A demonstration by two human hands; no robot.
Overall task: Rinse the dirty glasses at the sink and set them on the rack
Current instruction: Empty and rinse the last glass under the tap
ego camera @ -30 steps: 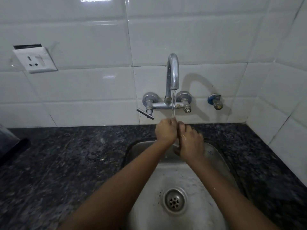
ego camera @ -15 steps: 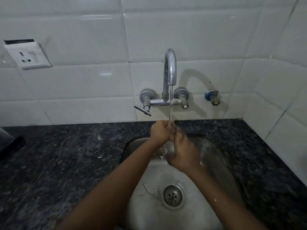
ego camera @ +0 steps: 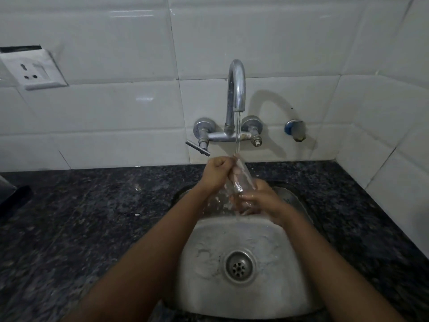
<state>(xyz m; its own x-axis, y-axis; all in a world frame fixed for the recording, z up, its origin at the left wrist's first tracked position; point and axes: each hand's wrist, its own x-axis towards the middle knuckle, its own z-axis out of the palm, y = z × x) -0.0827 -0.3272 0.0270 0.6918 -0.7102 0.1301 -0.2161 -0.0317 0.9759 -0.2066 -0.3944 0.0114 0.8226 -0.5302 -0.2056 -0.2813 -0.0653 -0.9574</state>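
The clear glass (ego camera: 241, 175) sits tilted under the running stream from the tap (ego camera: 236, 89), held above the back of the steel sink (ego camera: 243, 296). Your left hand (ego camera: 217, 169) curls round its upper end, fingers apparently reaching inside, though the blur keeps that uncertain; your right hand (ego camera: 257, 201) wraps its fingers round the lower end. Water spills over both hands, so my worry is a slick glass slipping from wet fingers and striking the metal basin or the tap's lever handle (ego camera: 197, 148) just beside your left knuckles. Lifting too high could knock the rim against the spout. The dark granite counter (ego camera: 92, 217) lies to both sides, with the tiled wall (ego camera: 394, 147) closing in on the right. No rack is in view, so look for it before carrying the glass away
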